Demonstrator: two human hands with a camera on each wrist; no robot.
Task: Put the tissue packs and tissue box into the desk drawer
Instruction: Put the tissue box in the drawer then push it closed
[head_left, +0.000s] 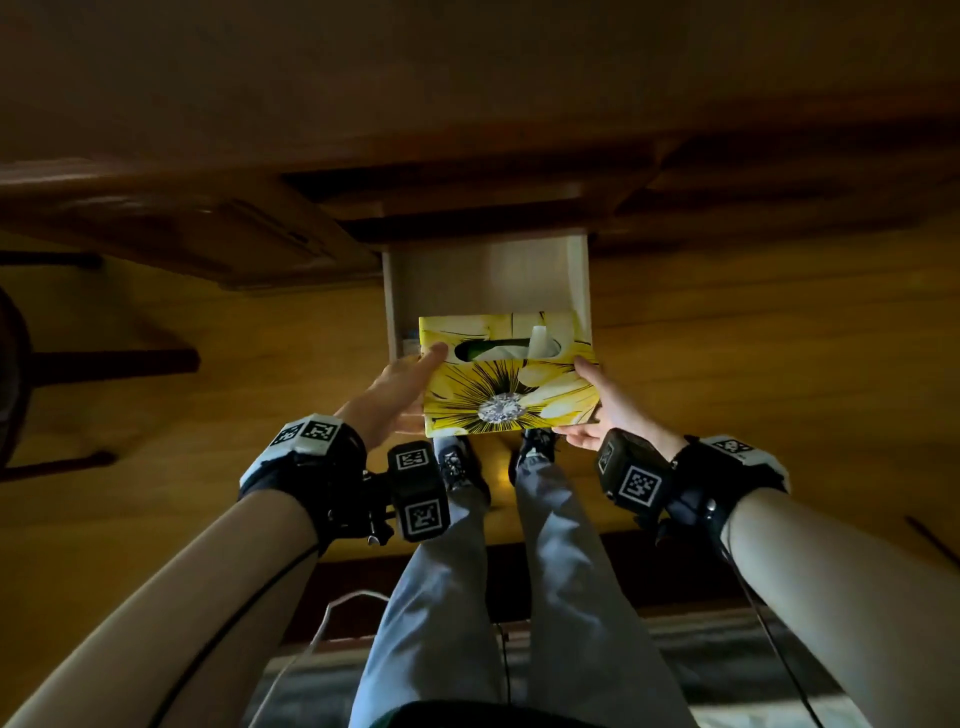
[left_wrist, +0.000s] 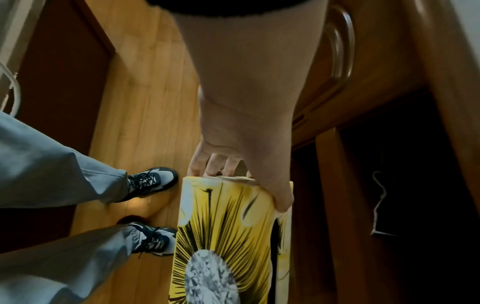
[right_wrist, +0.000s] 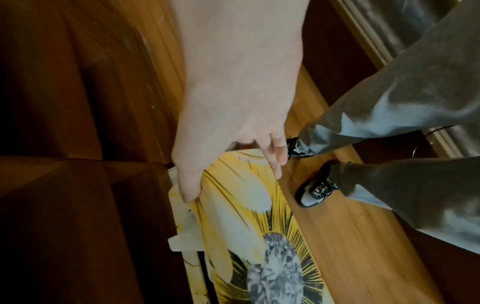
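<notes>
both hands (head_left: 395, 387) (head_left: 597, 410) gripping tissue box (head_left: 506, 384) ends

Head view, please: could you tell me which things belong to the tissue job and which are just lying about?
Part of the job:
- tissue box, held at its ends by the left hand and right hand
- open desk drawer, beneath the box

Just lying about:
- white cable on the floor
- wire hanger in the dark recess

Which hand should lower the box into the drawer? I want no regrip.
Neither alone: left hand and right hand grip opposite ends of the tissue box above the open drawer.
</notes>
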